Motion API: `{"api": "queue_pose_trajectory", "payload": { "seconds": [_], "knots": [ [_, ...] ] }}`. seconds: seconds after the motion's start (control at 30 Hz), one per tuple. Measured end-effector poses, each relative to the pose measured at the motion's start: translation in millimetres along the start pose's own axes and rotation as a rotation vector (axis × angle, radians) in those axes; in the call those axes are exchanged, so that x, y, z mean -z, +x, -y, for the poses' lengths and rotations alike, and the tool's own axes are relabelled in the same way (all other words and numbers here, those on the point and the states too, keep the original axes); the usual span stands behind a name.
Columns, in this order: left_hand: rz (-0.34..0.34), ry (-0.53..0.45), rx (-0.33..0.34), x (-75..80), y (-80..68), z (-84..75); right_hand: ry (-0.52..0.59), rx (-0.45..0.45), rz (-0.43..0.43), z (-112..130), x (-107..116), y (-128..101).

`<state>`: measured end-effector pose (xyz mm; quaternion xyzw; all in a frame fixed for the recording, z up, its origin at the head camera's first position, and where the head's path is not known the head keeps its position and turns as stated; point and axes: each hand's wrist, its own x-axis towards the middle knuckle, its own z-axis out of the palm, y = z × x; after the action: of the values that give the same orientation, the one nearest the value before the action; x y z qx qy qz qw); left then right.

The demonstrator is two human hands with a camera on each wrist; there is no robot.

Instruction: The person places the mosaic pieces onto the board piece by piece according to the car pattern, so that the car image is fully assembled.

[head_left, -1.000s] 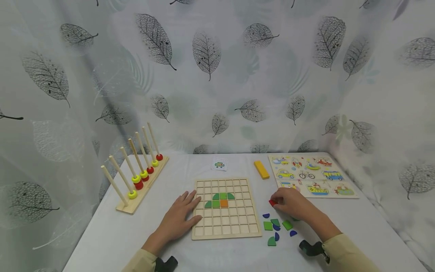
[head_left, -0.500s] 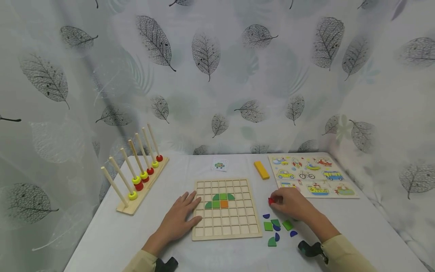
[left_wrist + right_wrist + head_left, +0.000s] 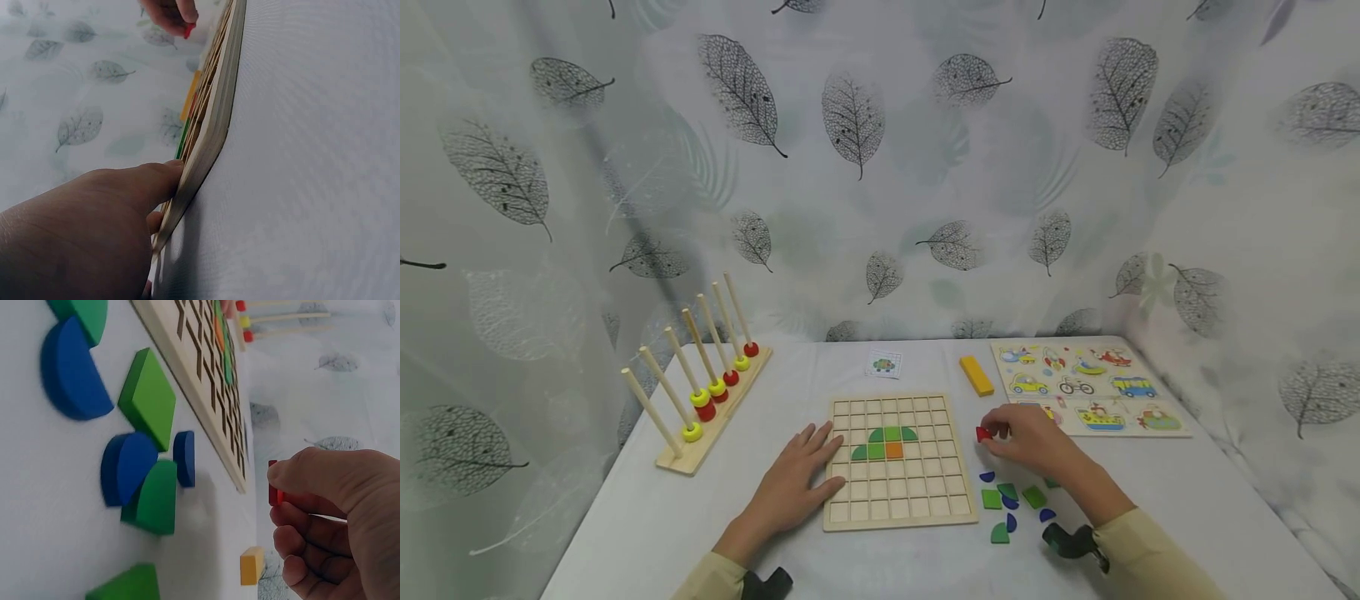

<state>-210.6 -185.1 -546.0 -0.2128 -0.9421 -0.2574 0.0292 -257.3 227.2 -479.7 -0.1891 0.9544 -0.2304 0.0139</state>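
A wooden grid board (image 3: pixel 898 508) lies at the middle of the table, with several green pieces (image 3: pixel 884 434) and one orange piece (image 3: pixel 894 450) set in its cells. My left hand (image 3: pixel 800 477) lies flat, fingers straight, on the board's left edge (image 3: pixel 209 134). To the right of the board, my right hand (image 3: pixel 1028 442) pinches a small red piece (image 3: pixel 982 434) above the table; the piece (image 3: pixel 273 485) shows between thumb and fingers in the right wrist view. Loose green and blue pieces (image 3: pixel 1007 500) lie on the table below that hand.
A wooden peg rack (image 3: pixel 715 404) with red and yellow rings stands at the left. A yellow block (image 3: pixel 977 374), a small picture card (image 3: pixel 884 363) and a vehicle puzzle board (image 3: pixel 1086 387) lie at the back right. A leaf-print curtain hangs behind.
My right hand has lifted the red piece and carried it up and to the left, toward the board's right edge. The left hand has not moved.
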Motion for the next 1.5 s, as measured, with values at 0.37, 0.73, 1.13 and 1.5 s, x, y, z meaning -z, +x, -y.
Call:
{"api": "queue_pose_trajectory", "payload": {
  "seconds": [0.37,0.73,1.13,1.5],
  "knots": [
    [0.005,0.007,0.004,-0.7,-0.1,-0.4,0.007,0.02,0.016,18.9,-3.4,12.4],
    [-0.003,0.01,0.011,-1.4,-2.1,0.0,-0.006,0.093,0.011,40.6,-11.7,27.5],
    [0.0,0.013,0.006,-0.9,-0.4,-0.5,0.013,0.071,0.037,59.4,-30.4,34.1],
    [-0.004,0.007,0.003,-1.7,0.1,1.0,0.04,0.164,0.049,73.1,-43.8,39.6]
  ]
}}
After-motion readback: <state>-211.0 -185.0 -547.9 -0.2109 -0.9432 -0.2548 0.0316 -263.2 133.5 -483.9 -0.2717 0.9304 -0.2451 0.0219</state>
